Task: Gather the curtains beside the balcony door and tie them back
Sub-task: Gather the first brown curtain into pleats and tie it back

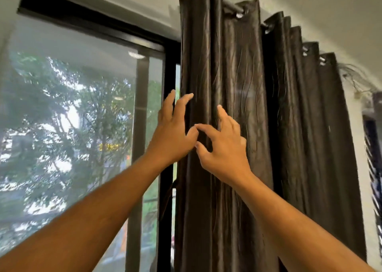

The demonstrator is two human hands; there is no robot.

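Both hands are up high, close together, in front of the dark curtain (237, 127). The left hand (172, 135) is open, with its fingers spread and bent a little. Its fingertips (189, 97) reach the curtain's left edge, and I cannot tell if they press on the cloth. The right hand (222, 147) is open too, with curled fingers. Its first finger and thumb are bent like a claw around a fold, but they are not shut on it. The two hands almost touch at the thumbs.

The curtain hangs loose in long folds from a rod (232, 6) near the ceiling, with shiny rings at the top. It is not tied. It hangs just to the right of the balcony door (82, 116). The door has a black frame and big glass. Green trees (68, 110) show through the glass.
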